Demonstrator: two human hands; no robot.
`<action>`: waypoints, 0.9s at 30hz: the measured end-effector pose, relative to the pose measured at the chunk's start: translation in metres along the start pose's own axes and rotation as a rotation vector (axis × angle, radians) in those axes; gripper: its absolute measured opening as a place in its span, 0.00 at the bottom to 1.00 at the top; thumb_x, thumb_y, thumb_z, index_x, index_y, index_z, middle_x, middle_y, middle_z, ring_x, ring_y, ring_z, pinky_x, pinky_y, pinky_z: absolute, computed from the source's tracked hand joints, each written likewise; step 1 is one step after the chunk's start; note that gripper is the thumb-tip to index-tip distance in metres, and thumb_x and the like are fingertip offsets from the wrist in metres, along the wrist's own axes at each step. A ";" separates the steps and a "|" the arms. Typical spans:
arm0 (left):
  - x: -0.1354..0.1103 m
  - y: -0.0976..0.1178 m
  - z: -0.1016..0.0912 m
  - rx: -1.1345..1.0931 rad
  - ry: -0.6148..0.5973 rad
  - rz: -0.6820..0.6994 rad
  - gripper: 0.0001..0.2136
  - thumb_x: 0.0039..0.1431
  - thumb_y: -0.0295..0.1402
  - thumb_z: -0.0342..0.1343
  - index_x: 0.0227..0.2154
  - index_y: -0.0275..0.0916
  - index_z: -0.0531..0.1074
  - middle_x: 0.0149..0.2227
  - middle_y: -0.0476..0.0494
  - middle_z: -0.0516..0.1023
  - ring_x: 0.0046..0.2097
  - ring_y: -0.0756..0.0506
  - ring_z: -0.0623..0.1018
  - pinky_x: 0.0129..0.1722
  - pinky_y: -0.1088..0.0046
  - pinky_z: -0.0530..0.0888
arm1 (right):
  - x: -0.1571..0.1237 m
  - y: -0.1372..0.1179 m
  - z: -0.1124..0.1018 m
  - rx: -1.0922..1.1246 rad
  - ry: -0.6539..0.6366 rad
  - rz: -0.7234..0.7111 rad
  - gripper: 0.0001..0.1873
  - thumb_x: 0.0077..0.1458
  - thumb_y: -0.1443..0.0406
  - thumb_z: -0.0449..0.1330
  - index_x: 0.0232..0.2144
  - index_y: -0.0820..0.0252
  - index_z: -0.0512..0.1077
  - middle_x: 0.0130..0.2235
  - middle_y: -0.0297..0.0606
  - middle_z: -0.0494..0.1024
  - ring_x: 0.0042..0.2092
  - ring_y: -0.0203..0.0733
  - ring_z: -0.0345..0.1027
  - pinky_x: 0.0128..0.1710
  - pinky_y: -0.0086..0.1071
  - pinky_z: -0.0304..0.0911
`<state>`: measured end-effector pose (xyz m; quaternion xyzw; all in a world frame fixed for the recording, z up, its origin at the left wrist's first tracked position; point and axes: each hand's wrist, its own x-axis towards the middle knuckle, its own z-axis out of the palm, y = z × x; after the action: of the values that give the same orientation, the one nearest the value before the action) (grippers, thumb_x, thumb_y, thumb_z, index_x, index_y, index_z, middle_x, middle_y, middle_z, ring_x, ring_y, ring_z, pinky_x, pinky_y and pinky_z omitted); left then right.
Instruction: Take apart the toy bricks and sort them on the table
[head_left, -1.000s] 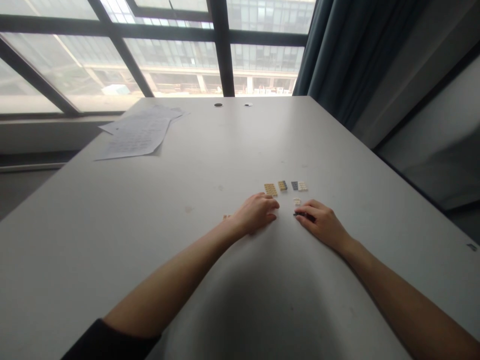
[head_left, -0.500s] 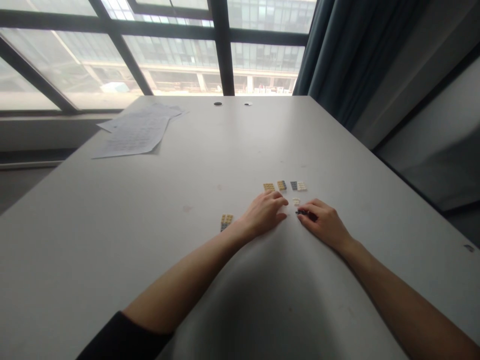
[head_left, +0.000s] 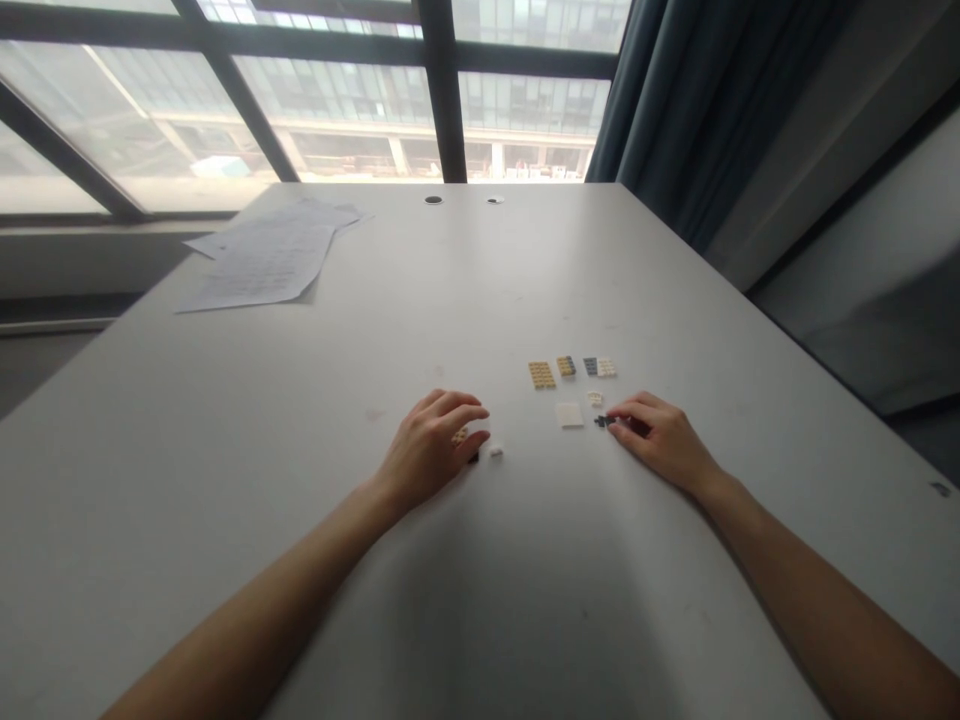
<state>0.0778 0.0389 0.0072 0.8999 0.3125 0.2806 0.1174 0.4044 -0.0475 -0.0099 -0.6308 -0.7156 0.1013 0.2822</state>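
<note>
My left hand hovers low over the table with thumb and fingers apart. A yellow building brick, with something dark beside it, shows partly behind the thumb. Just right of the thumb lies a small white brick. My right hand rests on the table, its thumb and fingertips closed on small dark bricks. A flat white square piece lies between the hands, and a small cream brick is just beyond the right fingertips.
Farther back sit yellow bricks, a yellow-and-grey group, grey bricks and cream bricks. Printed papers lie at the far left of the white table. A dark curtain hangs at right.
My left hand has moved left, from beside the right hand to the yellow brick, uncovering the white square piece. The right hand has stayed nearly in place. The camera view has shifted slightly.
</note>
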 end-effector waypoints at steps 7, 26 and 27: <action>-0.005 -0.001 0.001 -0.021 0.095 0.013 0.05 0.60 0.33 0.56 0.36 0.39 0.75 0.40 0.42 0.78 0.42 0.44 0.74 0.44 0.65 0.73 | 0.000 0.000 -0.001 -0.018 -0.010 0.011 0.07 0.55 0.63 0.60 0.35 0.59 0.75 0.36 0.37 0.75 0.33 0.39 0.69 0.36 0.33 0.65; -0.033 -0.018 -0.023 0.005 -0.052 -0.033 0.09 0.61 0.32 0.54 0.42 0.41 0.75 0.44 0.43 0.77 0.45 0.44 0.73 0.46 0.65 0.71 | -0.003 -0.067 0.041 -0.010 -0.016 -0.455 0.12 0.59 0.66 0.58 0.45 0.61 0.71 0.40 0.43 0.75 0.40 0.42 0.70 0.42 0.35 0.68; -0.035 -0.018 -0.022 0.030 -0.046 -0.027 0.09 0.61 0.33 0.54 0.42 0.41 0.75 0.44 0.43 0.77 0.45 0.44 0.73 0.47 0.65 0.71 | 0.000 -0.075 0.046 -0.020 -0.028 -0.464 0.13 0.59 0.67 0.57 0.46 0.62 0.71 0.41 0.44 0.75 0.40 0.43 0.69 0.42 0.35 0.68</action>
<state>0.0335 0.0316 0.0035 0.9035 0.3262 0.2534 0.1148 0.3161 -0.0517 -0.0104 -0.4506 -0.8465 0.0354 0.2815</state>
